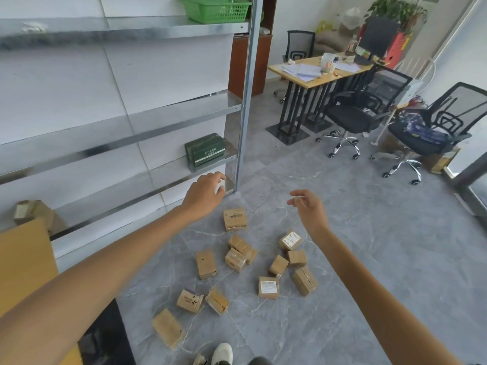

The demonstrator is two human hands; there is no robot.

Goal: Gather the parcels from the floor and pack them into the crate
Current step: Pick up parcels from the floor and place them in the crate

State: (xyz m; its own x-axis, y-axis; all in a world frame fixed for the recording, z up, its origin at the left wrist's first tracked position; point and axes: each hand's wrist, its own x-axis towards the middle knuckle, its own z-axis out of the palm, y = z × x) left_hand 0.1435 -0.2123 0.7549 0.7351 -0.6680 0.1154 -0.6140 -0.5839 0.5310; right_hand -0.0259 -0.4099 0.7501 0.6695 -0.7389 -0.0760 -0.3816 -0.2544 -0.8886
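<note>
On the floor (355, 233): twelve parcels (206, 264) (left hand (204, 196), right hand (309, 206) empty above).

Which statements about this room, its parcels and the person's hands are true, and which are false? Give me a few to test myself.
1. Neither the left hand nor the right hand holds a parcel. True.
2. The parcels are stacked in one neat pile. False: they lie scattered over the floor.
3. The green basket sits on the top shelf. True.
4. The office chairs are red. False: they are black.
</note>
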